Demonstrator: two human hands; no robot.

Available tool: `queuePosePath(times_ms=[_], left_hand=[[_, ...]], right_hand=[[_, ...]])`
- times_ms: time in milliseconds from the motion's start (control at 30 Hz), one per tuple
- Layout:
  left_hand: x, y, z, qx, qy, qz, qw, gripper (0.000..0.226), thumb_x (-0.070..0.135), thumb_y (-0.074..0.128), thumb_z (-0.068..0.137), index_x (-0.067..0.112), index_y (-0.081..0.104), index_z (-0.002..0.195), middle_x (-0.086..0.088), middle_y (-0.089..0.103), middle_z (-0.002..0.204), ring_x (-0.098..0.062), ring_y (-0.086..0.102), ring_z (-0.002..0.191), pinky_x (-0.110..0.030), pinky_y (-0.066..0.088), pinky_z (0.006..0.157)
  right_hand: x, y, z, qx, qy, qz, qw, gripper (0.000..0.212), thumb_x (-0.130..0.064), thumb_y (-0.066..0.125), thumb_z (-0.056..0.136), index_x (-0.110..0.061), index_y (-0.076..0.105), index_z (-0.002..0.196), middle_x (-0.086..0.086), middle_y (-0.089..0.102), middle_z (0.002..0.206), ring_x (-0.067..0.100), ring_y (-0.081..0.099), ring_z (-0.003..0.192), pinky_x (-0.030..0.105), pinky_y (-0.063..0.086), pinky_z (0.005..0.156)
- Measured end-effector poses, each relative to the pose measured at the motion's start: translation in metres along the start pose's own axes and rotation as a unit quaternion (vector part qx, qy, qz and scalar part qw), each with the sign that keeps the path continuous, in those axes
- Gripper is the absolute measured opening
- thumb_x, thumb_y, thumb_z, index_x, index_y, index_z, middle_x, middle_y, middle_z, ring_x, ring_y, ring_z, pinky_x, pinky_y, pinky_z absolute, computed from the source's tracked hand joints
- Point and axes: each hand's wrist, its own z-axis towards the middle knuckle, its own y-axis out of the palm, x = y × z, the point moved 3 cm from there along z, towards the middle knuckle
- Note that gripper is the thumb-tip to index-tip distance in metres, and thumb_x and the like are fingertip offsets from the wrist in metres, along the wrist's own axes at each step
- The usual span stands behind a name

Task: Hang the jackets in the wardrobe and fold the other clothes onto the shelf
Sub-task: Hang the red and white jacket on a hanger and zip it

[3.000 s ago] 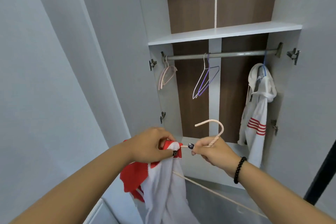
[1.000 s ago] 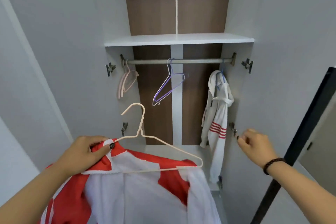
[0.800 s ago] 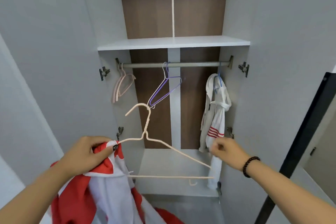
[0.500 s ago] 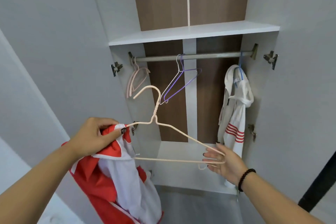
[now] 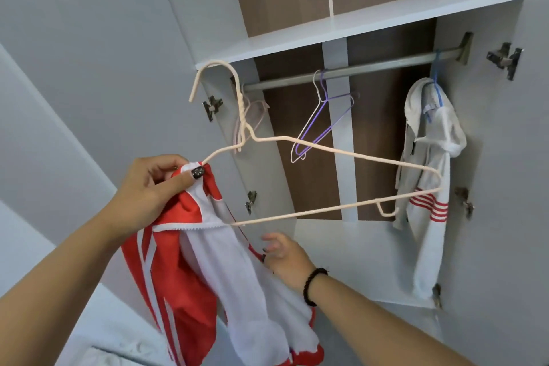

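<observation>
My left hand (image 5: 148, 190) pinches the collar of a red and white jacket (image 5: 214, 282) together with the left end of a pale pink wire hanger (image 5: 341, 151). The jacket hangs down from that one corner; the hanger's right end sticks out bare toward the wardrobe. My right hand (image 5: 285, 255) is below the hanger, fingers against the jacket's white lining; whether it grips the cloth I cannot tell. The wardrobe rail (image 5: 356, 68) runs under the white shelf (image 5: 356, 21).
On the rail hang a white jacket with red stripes (image 5: 427, 163) at the right, a purple and a white hanger (image 5: 320, 119) in the middle, and pink hangers (image 5: 252, 116) at the left. Both wardrobe doors stand open, with hinges (image 5: 505, 58) on the side walls.
My right hand let go of the hanger's right end and moved down left to the jacket. My left hand raised the hanger and jacket higher, closer to the rail.
</observation>
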Motion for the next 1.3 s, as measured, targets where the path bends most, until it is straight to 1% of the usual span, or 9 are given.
queuePosePath(times_ms=[100,233,433,600,700,900,1000,1100,1300], left_hand=[[0.004,-0.011,-0.006,0.003,-0.003,-0.019,1.000,0.018,0.031,0.071,0.081,0.015,0.072,0.073,-0.024,0.058,0.068,-0.022,0.050,0.066,-0.035,0.039,0.065],[0.000,-0.027,-0.019,0.012,-0.016,-0.010,1.000,0.019,0.029,0.069,0.082,0.011,0.072,0.075,-0.039,0.056,0.076,-0.024,0.050,0.068,-0.040,0.038,0.068],[-0.034,-0.038,-0.041,-0.056,-0.067,0.035,0.996,0.020,0.028,0.065,0.085,0.012,0.076,0.082,-0.022,0.067,0.073,-0.020,0.059,0.065,-0.030,0.046,0.064],[-0.049,-0.030,-0.043,-0.096,-0.068,0.109,0.987,0.017,0.039,0.067,0.087,0.025,0.077,0.086,-0.001,0.074,0.076,-0.015,0.069,0.071,-0.027,0.054,0.066],[-0.049,-0.016,-0.034,-0.105,-0.046,0.149,0.982,0.012,0.042,0.065,0.084,0.035,0.075,0.083,0.007,0.074,0.076,-0.008,0.067,0.069,-0.028,0.053,0.067],[-0.059,0.016,-0.023,-0.071,-0.028,0.223,0.972,0.018,0.025,0.069,0.089,0.035,0.073,0.074,0.011,0.070,0.068,-0.012,0.065,0.066,-0.032,0.053,0.069],[-0.058,0.038,-0.026,-0.020,-0.015,0.197,0.980,0.021,0.021,0.069,0.088,0.036,0.072,0.073,0.015,0.069,0.066,-0.005,0.062,0.063,-0.015,0.045,0.060],[-0.053,0.068,-0.031,0.016,-0.020,0.161,0.987,0.021,0.024,0.070,0.088,0.039,0.072,0.073,0.016,0.070,0.067,-0.004,0.063,0.064,-0.015,0.046,0.060],[-0.031,0.146,-0.033,0.067,-0.032,0.044,0.996,0.023,0.020,0.074,0.082,0.043,0.072,0.078,0.026,0.070,0.074,0.007,0.064,0.070,-0.006,0.044,0.062]], right_hand=[[-0.002,0.029,0.011,-0.048,-0.099,-0.174,0.979,0.034,-0.015,0.053,0.092,-0.021,0.057,0.125,0.001,0.051,0.123,0.014,0.050,0.113,0.023,0.040,0.101],[0.025,0.018,0.011,-0.039,-0.061,-0.216,0.974,0.011,-0.020,0.050,0.093,-0.017,0.052,0.082,0.005,0.057,0.082,0.022,0.056,0.078,0.033,0.048,0.073],[0.035,-0.072,-0.004,0.022,-0.083,-0.253,0.964,0.011,-0.018,0.047,0.097,-0.023,0.046,0.088,-0.001,0.058,0.077,0.009,0.052,0.065,0.021,0.044,0.059],[0.026,-0.139,-0.021,0.050,-0.089,-0.357,0.929,0.012,-0.023,0.055,0.096,-0.017,0.061,0.103,-0.002,0.056,0.100,0.011,0.058,0.091,0.017,0.048,0.082],[0.017,-0.165,-0.033,0.119,-0.069,-0.348,0.927,0.017,-0.013,0.050,0.096,-0.013,0.064,0.106,-0.001,0.058,0.099,0.014,0.057,0.092,0.011,0.042,0.077],[-0.018,-0.196,-0.063,0.216,-0.098,-0.347,0.907,0.017,-0.004,0.055,0.091,-0.009,0.069,0.099,0.006,0.069,0.095,0.021,0.062,0.090,0.028,0.049,0.081],[-0.042,-0.210,-0.074,0.256,-0.123,-0.323,0.903,0.015,-0.006,0.060,0.088,-0.011,0.072,0.095,0.000,0.069,0.088,0.016,0.062,0.084,0.016,0.047,0.072],[-0.063,-0.220,-0.081,0.296,-0.137,-0.277,0.904,0.016,-0.006,0.061,0.087,-0.016,0.071,0.094,-0.009,0.066,0.082,0.007,0.061,0.078,0.002,0.042,0.064],[-0.085,-0.207,-0.092,0.332,-0.144,-0.194,0.912,0.007,-0.008,0.055,0.092,-0.014,0.054,0.092,-0.010,0.058,0.076,0.007,0.056,0.071,0.009,0.041,0.058]])
